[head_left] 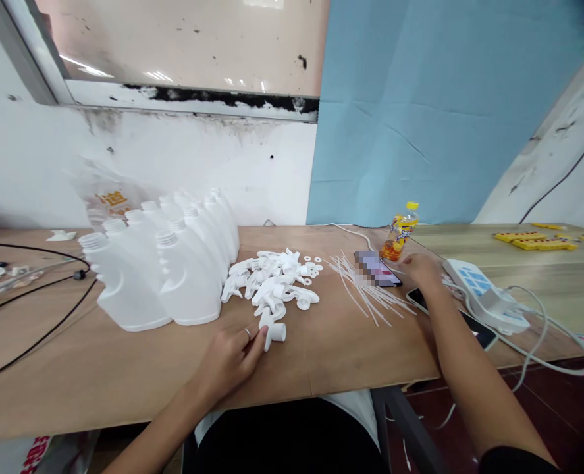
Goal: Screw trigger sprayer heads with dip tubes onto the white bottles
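Observation:
My left hand (235, 355) rests at the near side of the brown table, its thumb and fingers closed on a white spray trigger head (274, 332). Just beyond it lies a loose pile of more white trigger heads (272, 289), with small white ring washers (313, 266) at its right edge. Thin white dip tubes (365, 289) are spread to the right of the pile. My right hand (423, 270) is beside a lit phone (378, 268), fingers curled together near a white cable; what they hold, if anything, I cannot make out.
Rows of white plastic bottles (187, 276) without caps stand at left. A drink bottle (401, 234) is behind the phone. A second phone (474, 329) and a power strip (486, 299) with looping cables lie at right. Yellow items (536, 241) lie farther right; black cables cross the left side.

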`<state>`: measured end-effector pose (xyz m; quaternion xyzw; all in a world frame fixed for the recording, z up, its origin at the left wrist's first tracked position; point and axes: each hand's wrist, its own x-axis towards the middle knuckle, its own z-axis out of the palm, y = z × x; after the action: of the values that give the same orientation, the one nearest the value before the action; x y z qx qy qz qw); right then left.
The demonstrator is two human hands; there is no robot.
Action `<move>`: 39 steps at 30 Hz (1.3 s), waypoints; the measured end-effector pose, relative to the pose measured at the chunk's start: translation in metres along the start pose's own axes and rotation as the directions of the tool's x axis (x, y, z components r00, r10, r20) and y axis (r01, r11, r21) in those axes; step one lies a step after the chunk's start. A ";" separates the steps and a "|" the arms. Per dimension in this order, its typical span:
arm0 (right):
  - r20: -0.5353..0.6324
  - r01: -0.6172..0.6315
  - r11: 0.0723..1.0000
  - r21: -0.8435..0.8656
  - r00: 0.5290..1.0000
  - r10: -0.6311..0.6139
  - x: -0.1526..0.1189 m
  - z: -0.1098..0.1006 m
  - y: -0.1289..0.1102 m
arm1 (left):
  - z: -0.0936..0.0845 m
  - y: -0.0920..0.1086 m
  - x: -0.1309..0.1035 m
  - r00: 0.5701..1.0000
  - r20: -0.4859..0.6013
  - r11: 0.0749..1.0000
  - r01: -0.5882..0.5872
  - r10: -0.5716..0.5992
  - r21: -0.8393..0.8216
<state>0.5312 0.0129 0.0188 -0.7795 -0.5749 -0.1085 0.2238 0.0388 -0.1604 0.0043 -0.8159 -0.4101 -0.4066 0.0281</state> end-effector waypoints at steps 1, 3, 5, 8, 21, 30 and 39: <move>-0.016 0.005 1.000 0.007 1.000 -0.005 -0.002 -0.004 -0.003 | -0.001 0.000 0.001 1.000 -0.006 1.000 -0.014 0.014 -0.021; -0.081 0.025 0.999 0.024 0.996 -0.023 -0.009 -0.012 -0.014 | -0.003 0.001 0.005 0.999 -0.015 0.996 -0.043 0.042 -0.075; -0.208 0.110 0.989 0.095 0.974 -0.088 -0.021 -0.021 -0.030 | -0.007 0.002 0.009 0.997 -0.044 0.989 -0.064 0.059 -0.130; -0.386 0.316 0.910 0.268 0.901 -0.200 -0.053 -0.034 -0.064 | -0.012 0.002 0.012 0.984 -0.166 0.986 -0.082 0.057 -0.144; 0.058 0.775 0.537 0.332 0.552 -0.832 -0.168 -0.039 -0.145 | -0.009 0.001 0.005 0.939 -0.323 0.977 -0.169 0.120 -0.129; 0.160 0.731 0.636 0.246 0.617 -0.770 -0.166 -0.046 -0.146 | -0.015 0.004 0.006 0.959 -0.260 0.981 -0.150 0.115 -0.121; -0.060 0.717 0.598 0.359 0.657 -0.752 -0.164 -0.044 -0.144 | -0.008 -0.006 -0.008 0.962 -0.271 0.967 -0.043 -0.028 -0.251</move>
<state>0.3472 -0.1127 0.0197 -0.4245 -0.8640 -0.0483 0.2663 0.0269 -0.1646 0.0029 -0.7507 -0.3437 -0.5639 -0.0194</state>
